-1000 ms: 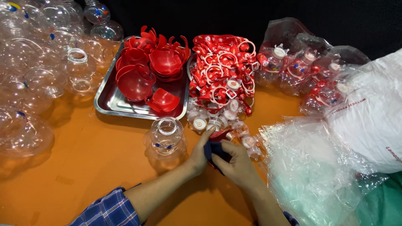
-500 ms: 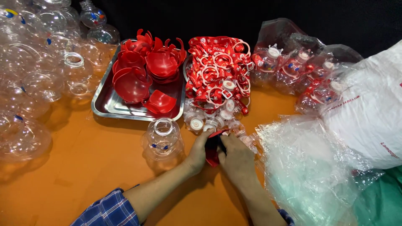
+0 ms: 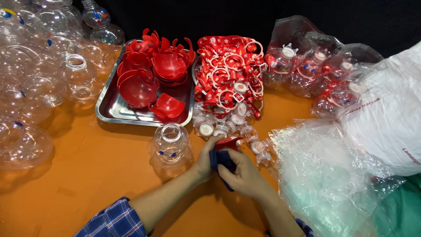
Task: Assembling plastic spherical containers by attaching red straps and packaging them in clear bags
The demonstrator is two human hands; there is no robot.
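Head view
Surface: orange surface [image 3: 87, 175], black backdrop behind.
Left hand [image 3: 205, 160]: fingers closed on a red cap [image 3: 228, 142] and a dark blue cloth [image 3: 221, 160].
Right hand [image 3: 245, 177]: fingers clenched on the same cloth, touching the left hand.
Cap place: between both hands, just beside a clear round bottle [image 3: 171, 145].
Behind: steel tray [image 3: 114, 112] of red cups [image 3: 138, 87]; pile of red straps [image 3: 230, 72]; clear plastic bags [image 3: 324, 175] at right.

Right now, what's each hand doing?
Left hand: closed on a red plastic piece.
Right hand: closed on a dark blue cloth, pressed to that piece.
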